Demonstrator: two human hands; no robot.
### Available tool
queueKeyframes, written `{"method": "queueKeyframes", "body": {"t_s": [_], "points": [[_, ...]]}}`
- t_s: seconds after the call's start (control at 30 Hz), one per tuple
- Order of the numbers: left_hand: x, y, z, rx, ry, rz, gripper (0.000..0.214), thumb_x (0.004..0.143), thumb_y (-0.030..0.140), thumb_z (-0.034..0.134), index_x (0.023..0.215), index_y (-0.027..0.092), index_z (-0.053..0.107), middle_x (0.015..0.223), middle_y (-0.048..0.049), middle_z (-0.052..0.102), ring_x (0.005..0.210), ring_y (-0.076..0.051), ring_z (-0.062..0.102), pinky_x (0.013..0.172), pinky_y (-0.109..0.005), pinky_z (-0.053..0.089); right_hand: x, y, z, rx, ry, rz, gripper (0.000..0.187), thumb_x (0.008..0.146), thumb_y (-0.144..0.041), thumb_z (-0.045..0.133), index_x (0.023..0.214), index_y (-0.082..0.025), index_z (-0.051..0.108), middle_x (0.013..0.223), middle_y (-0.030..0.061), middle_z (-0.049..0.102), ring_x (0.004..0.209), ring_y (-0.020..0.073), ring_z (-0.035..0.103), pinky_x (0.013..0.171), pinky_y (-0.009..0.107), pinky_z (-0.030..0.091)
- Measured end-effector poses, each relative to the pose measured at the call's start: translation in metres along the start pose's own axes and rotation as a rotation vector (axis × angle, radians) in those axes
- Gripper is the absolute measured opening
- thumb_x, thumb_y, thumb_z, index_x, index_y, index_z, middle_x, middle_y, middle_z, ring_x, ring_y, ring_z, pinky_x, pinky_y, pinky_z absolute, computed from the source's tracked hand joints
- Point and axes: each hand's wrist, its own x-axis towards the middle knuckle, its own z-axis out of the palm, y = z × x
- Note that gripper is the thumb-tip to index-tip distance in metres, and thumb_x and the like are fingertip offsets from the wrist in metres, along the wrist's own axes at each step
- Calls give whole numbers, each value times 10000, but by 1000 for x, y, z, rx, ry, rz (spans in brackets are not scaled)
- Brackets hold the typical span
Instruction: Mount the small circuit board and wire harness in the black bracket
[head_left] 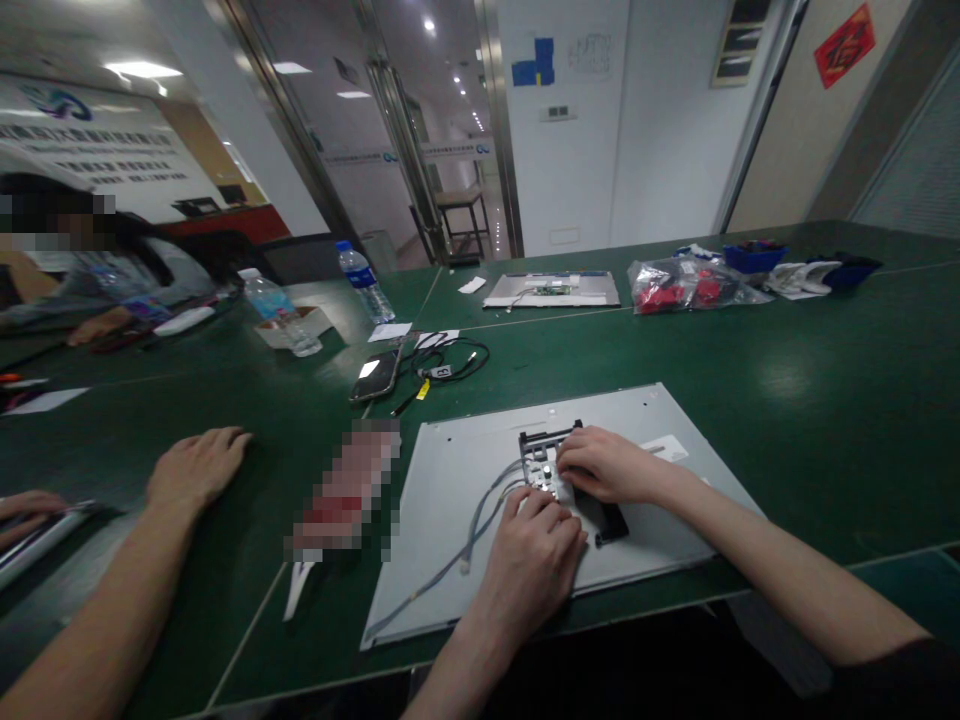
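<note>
In the head view, a flat grey display panel (465, 450) lies on the green table in front of me. On it sits a black bracket (613, 523) with a small circuit board (541, 473) at its middle. My left hand (541, 550) is closed, its bent fingers at the near edge of the board. From the right, my right hand (609, 465) reaches in, closed, with its fingertips at the board's right side. The fingers partly hide the board. Grey cables (480, 522) run from the board across the panel's left part.
Left of the panel lies a blurred-out reddish item (349, 485). Beyond are a phone (376, 375), a coiled black cable (465, 368), bottles (365, 283), another panel (551, 290) and plastic bags (686, 285). Another person's arm (169, 540) rests at left; a further person sits behind.
</note>
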Motion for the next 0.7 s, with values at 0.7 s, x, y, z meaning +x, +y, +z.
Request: {"method": "queueKeyframes", "body": {"t_s": [0.7], "points": [[-5,-3,5,-144,40,-54,194,940,176,476,1026,167,650,1021,-69,686,927,-232,621,858,-407,504,-1,1,1,-10,-1,-6,113,893,-142,548,905,-151,660,916,81,674,899,197,600,832,339,452]]}}
